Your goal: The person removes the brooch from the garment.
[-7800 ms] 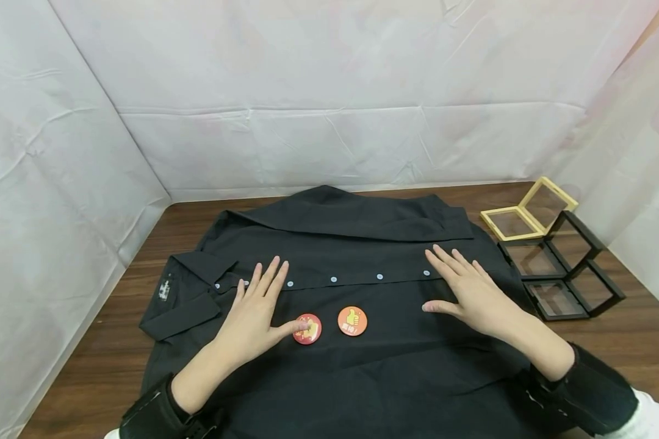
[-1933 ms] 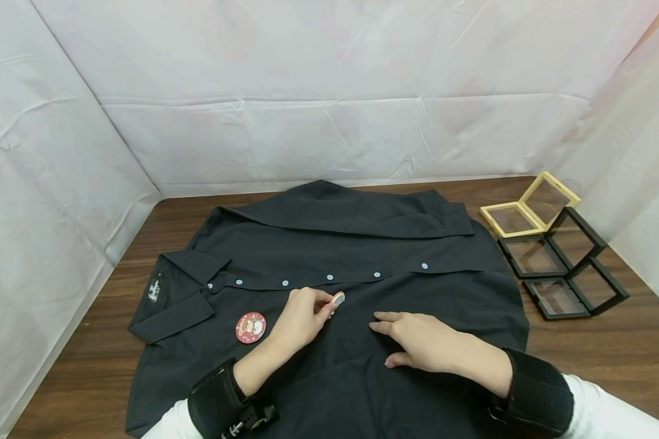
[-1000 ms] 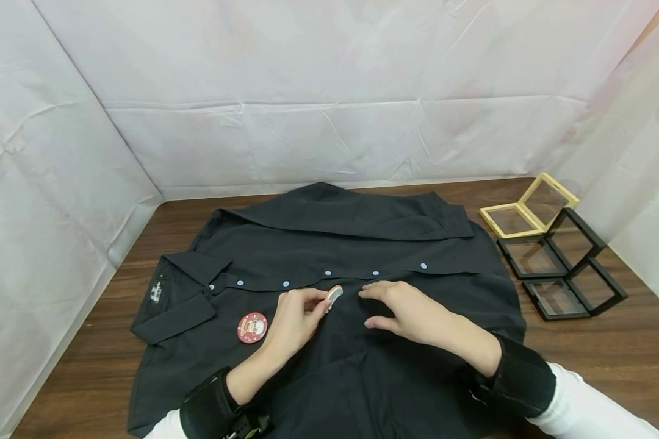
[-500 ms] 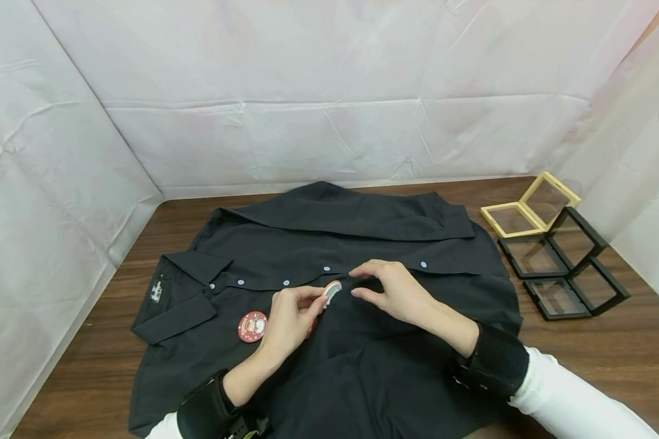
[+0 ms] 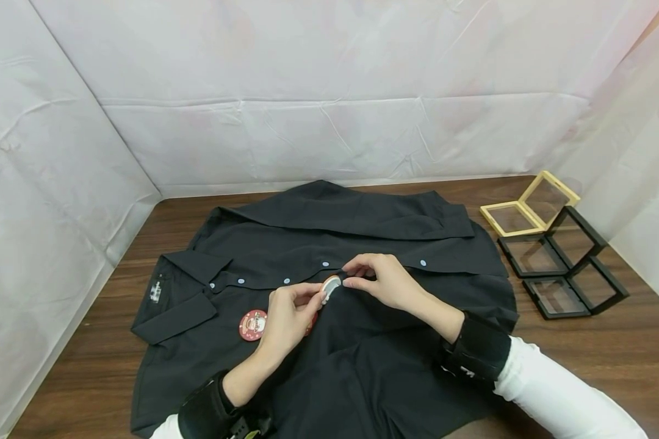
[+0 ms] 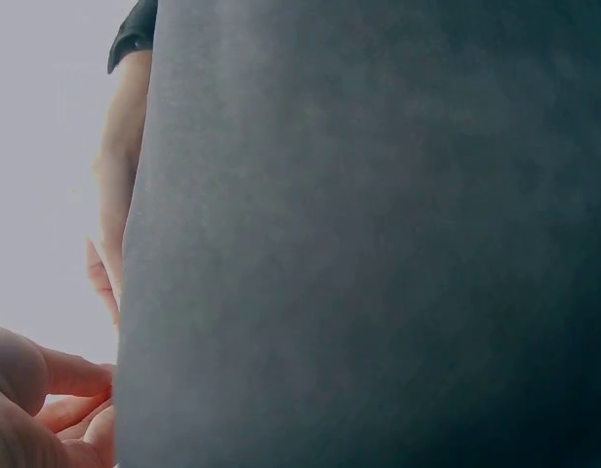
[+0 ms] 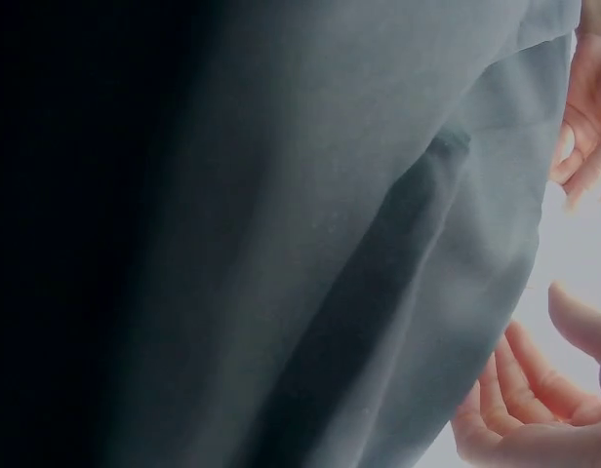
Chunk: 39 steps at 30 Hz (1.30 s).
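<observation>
My left hand (image 5: 289,314) pinches a round badge (image 5: 331,286) on edge, its pale back showing and its orange rim at the top. Just to its right, my right hand (image 5: 382,280) has thumb and index fingertips at a raised fold of the dark shirt (image 5: 187,366) beside the buttoned edge. A red badge (image 5: 252,325) lies on the shirt left of my left hand; part of another red badge (image 5: 310,325) shows behind the fingers. In the left wrist view, dark cloth (image 6: 359,234) hides most of the hands. In the right wrist view, my right hand (image 7: 535,409) is partly behind the cloth.
At the right of the wooden table (image 5: 637,360), a yellow hinged frame (image 5: 513,219) stands behind black hinged frames (image 5: 560,274) with clear panels. A white curtain (image 5: 329,140) hangs behind the table and along its sides.
My right hand has moved up and left to the badge and drawn its fingers together at the cloth. The held badge has shifted slightly left, and the shirt edge near it is pushed upward.
</observation>
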Tool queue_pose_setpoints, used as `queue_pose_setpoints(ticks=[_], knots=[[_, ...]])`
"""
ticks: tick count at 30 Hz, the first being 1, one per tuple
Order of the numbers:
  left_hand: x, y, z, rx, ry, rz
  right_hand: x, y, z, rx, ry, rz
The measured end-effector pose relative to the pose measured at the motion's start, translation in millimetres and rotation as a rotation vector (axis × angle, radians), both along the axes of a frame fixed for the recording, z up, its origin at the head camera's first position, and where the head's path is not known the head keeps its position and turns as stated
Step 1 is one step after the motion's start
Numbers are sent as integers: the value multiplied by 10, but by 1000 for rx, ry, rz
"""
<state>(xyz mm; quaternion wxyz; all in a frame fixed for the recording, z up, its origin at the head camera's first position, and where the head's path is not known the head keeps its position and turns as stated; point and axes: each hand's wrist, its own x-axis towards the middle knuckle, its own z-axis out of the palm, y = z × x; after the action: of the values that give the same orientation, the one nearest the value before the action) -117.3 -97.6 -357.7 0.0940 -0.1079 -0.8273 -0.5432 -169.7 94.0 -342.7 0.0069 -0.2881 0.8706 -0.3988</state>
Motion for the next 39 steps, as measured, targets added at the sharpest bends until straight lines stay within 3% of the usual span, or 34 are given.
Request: queue_pose_setpoints(ticks=[11, 25, 39], knots=[[-4, -9, 2, 42, 9, 8, -49, -29, -35, -34, -101, 28], [-6, -18, -9, 99, -18, 18, -40, -66, -19, 20, -101, 51], [-14, -26, -24, 142, -8, 14, -55, -112, -31, 62, -172, 45]])
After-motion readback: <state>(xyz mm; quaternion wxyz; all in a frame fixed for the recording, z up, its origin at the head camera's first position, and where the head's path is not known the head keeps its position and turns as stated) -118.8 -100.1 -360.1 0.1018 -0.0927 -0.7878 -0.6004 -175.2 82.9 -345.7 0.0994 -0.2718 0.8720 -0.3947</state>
